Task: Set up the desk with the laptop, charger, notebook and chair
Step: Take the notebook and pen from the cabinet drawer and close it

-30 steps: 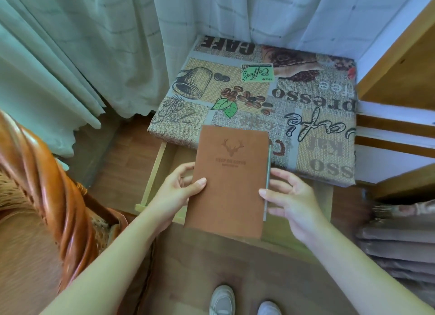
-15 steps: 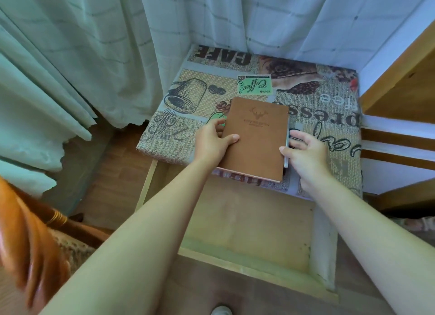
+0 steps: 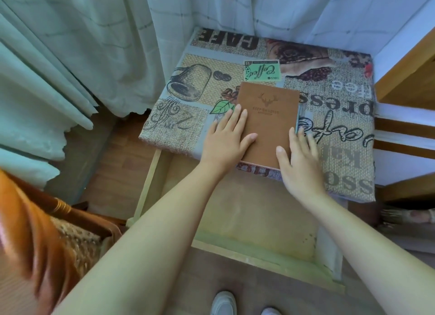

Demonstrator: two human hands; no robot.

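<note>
Notebook is laid flat on the cloth-covered desk.

The left hand [image 3: 227,138] is spread, palm down, on the brown notebook [image 3: 268,123]; the right hand [image 3: 297,160] is held open against its right edge. The drawer [image 3: 247,222] below is left open. No laptop or charger is seen; the chair [image 3: 35,239] is judged unplaced.
</note>
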